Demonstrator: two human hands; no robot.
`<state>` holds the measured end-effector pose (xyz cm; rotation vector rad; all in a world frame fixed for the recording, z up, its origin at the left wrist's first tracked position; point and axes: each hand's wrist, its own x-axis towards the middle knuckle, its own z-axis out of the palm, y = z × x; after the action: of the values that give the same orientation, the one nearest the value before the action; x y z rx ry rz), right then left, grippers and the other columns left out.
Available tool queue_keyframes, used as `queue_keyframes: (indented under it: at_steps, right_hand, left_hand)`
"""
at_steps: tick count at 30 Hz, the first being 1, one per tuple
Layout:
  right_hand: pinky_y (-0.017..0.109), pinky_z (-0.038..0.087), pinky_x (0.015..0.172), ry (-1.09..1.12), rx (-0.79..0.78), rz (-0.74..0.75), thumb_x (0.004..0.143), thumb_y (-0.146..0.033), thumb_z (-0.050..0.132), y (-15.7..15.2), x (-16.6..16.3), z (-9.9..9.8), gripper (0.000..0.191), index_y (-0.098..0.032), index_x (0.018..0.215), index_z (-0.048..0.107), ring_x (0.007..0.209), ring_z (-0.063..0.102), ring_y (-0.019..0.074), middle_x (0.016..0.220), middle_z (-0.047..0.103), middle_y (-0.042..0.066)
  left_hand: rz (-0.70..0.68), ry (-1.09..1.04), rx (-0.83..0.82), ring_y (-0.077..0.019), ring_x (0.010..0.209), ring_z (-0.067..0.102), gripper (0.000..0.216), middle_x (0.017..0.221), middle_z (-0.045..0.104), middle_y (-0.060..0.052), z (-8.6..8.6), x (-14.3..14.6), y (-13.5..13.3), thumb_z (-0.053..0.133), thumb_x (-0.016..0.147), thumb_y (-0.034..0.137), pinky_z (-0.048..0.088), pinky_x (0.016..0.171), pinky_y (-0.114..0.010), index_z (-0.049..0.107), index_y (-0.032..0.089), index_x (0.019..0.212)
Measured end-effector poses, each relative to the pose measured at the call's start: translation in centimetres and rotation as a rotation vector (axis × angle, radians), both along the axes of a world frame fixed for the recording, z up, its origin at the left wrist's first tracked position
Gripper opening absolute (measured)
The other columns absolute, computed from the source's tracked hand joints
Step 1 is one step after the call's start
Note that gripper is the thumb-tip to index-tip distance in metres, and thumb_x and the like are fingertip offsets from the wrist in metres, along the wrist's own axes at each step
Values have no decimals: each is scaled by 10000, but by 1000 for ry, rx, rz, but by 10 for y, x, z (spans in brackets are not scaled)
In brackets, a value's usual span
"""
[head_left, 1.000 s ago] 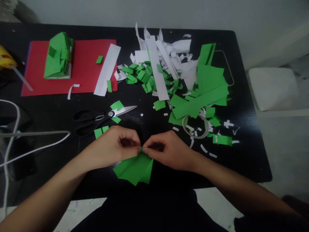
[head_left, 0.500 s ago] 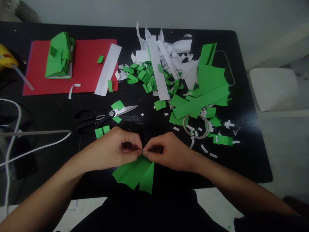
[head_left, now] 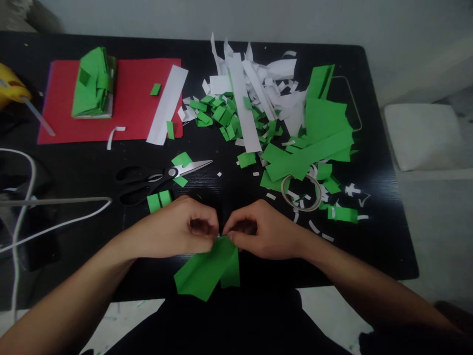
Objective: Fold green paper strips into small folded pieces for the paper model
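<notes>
As hands point(head_left: 175, 229) pinch green paper point(head_left: 203, 273), scissors point(head_left: 173, 172) nearby

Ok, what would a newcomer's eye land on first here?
Probably the red sheet at the far left, bearing a folded green bundle. Then the heap of green and white scraps, far middle. Up front, the left hand and right hand pinch the top of a green paper.
</notes>
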<state>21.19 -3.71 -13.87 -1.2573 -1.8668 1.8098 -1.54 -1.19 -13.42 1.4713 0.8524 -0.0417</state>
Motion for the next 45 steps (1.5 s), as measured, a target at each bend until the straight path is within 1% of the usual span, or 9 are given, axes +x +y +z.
queue_keyframes:
  at_steps: [6,14,19,26,34,37,40,42,45]
  right_hand:
    - [206,486,620,22,8,7,825,-110,677,-1,-2,-1,108,-151,801,774,616,633,100,674,721,-11]
    - [203,477,590,42,12,-9,846,-154,676,-2,0,-4,113,-161,849,789,616,637,103,713,741,-4]
    - [203,513,633,72,-13,2,802,-127,700,-5,-3,-5,121,-157,860,802,647,660,109,741,766,0]
    - [191,486,619,65,27,30,794,-104,707,-4,-4,-5,122,-159,828,810,629,651,100,708,757,-13]
    - [190,473,595,62,12,54,764,-107,724,-6,-4,-7,92,-160,778,797,607,629,94,672,731,-20]
    - [190,464,575,106,-47,-55,767,-123,718,-6,-4,-9,71,-154,789,779,597,605,91,661,705,-20]
    - [201,478,565,193,-109,-283,817,-220,721,-4,-4,-12,70,-153,809,741,592,598,96,680,687,-13]
    - [215,509,596,238,-86,-426,835,-268,726,-2,-5,-14,106,-163,819,720,631,628,109,729,701,0]
    - [234,545,650,274,-16,-552,836,-287,737,0,-5,-16,110,-180,837,708,698,668,131,779,721,12]
  left_hand:
    - [40,-12,-53,-72,549,467,58,625,563,57,0,2,-1,603,735,125,355,504,-160,646,165,741]
    - [70,-10,-48,-73,544,484,71,614,567,55,1,2,1,592,719,115,366,503,-159,643,163,729]
    - [55,-47,-43,-71,531,498,49,602,587,55,0,2,-2,621,746,131,372,494,-154,658,163,738]
    - [40,-55,0,-69,537,487,49,596,585,52,0,3,-4,645,766,135,362,490,-151,663,155,725]
    - [26,-60,-35,-71,531,495,45,592,591,53,-2,5,-5,654,766,129,371,488,-152,675,158,738]
    - [89,-56,-25,-83,565,529,53,638,614,37,0,4,-2,662,829,180,394,509,-164,687,158,787]
    - [278,-89,77,-103,634,580,163,706,641,17,3,3,3,616,950,288,452,576,-184,694,162,881]
    - [382,-118,145,-117,712,620,204,779,671,0,5,4,5,572,1002,323,500,661,-201,694,165,958]
    - [409,-118,180,-121,764,625,218,855,686,-9,4,6,4,567,1020,346,504,695,-204,697,171,1027]
